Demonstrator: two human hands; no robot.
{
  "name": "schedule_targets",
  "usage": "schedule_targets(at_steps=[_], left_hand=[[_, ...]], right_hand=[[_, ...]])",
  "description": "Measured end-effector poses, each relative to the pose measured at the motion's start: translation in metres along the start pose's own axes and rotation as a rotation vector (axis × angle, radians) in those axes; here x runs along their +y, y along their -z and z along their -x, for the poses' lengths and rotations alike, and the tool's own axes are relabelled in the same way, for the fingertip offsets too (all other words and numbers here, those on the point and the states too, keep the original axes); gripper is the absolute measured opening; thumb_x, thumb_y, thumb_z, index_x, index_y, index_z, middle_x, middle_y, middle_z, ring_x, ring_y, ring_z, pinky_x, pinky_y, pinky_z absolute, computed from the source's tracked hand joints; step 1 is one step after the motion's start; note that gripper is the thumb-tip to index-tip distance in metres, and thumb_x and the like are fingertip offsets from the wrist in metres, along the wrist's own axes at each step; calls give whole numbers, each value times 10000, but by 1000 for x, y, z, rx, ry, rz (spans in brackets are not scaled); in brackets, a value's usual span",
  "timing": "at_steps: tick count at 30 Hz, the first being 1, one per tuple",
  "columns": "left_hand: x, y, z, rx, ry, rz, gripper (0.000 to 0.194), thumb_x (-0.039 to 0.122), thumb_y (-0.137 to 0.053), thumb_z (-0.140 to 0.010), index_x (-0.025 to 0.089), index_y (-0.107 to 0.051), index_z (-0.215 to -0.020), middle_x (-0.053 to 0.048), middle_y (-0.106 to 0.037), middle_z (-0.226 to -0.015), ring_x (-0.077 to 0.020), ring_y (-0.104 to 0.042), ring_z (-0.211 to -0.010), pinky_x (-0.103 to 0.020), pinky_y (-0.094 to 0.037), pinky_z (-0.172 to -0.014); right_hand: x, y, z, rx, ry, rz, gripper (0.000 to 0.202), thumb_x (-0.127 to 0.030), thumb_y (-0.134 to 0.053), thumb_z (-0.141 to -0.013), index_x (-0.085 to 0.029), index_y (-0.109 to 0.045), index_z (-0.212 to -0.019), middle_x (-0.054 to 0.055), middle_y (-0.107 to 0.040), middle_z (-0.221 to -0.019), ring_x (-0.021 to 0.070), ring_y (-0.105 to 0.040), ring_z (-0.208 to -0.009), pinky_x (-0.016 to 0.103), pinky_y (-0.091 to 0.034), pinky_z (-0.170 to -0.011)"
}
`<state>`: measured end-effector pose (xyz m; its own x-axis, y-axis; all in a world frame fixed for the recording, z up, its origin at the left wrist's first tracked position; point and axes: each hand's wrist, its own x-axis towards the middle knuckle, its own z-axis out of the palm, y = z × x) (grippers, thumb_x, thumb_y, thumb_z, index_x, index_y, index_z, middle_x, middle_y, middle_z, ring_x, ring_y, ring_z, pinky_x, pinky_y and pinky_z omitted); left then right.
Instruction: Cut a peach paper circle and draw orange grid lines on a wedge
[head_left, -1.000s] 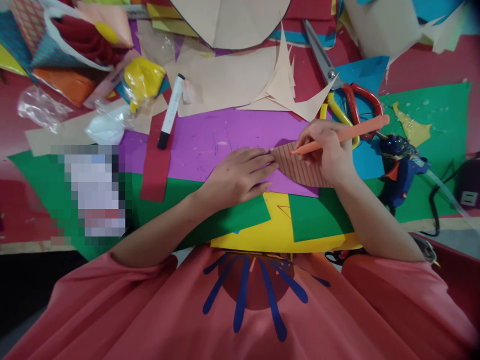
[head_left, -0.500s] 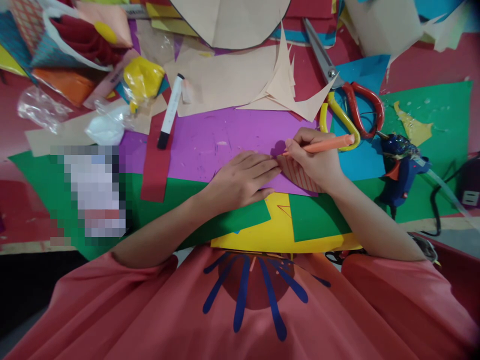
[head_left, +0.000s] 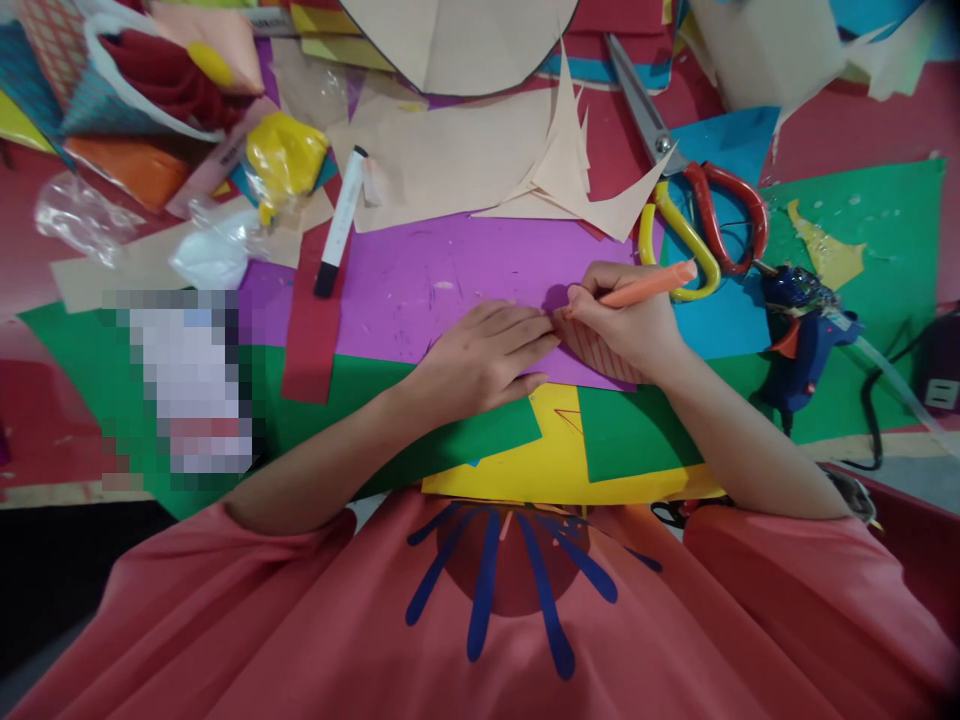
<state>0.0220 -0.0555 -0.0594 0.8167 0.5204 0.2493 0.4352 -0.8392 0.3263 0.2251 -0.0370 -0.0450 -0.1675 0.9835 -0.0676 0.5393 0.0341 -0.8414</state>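
My right hand is closed round an orange marker, its tip down at the left end of a small striped paper piece. Orange lines run across that piece, and my right hand covers part of it. My left hand lies flat with fingers stretched out, its fingertips at the piece's left end. Beneath both hands is a purple sheet, overlapping green paper and yellow paper.
Scissors with red and yellow handles lie beyond my right hand. A blue glue gun rests at right. A black-capped white marker, a red paper strip, beige paper scraps and a yellow clay packet lie around.
The orange marker's rear end has shifted slightly left and toward me, with its tip still at the striped piece. My left hand stays nearly in place.
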Motion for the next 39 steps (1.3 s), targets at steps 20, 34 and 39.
schedule_targets(at_steps=[20, 34, 39], left_hand=[[-1, 1, 0, 19, 3, 3, 350, 310, -427, -995, 112, -631, -1200, -147, -683, -1196, -267, -631, -1109, -436, -490, -979], [-1, 1, -1, 53, -21, -46, 321, 295, -448, -986, 110, -637, -1169, -130, -697, -1166, -262, -649, -1080, -410, -509, -953], [-1, 1, -1, 37, -20, -55, 326, 309, -442, -990, 124, -631, -1181, -126, -691, -1181, -251, -644, -1091, -405, -502, -966]], right_hand=[[-3, 2, 0, -30, 3, 35, 348, -207, -576, -813, -215, -344, -554, -46, -401, -508, 91, -353, -510, 276, -276, -502], [-4, 3, 1, -52, -10, 21, 341, -191, -564, -802, -210, -338, -548, -52, -376, -503, 84, -327, -511, 274, -264, -504], [-5, 3, 2, -56, -22, 57, 351, -189, -577, -792, -209, -334, -539, -55, -353, -491, 83, -310, -508, 283, -251, -511]])
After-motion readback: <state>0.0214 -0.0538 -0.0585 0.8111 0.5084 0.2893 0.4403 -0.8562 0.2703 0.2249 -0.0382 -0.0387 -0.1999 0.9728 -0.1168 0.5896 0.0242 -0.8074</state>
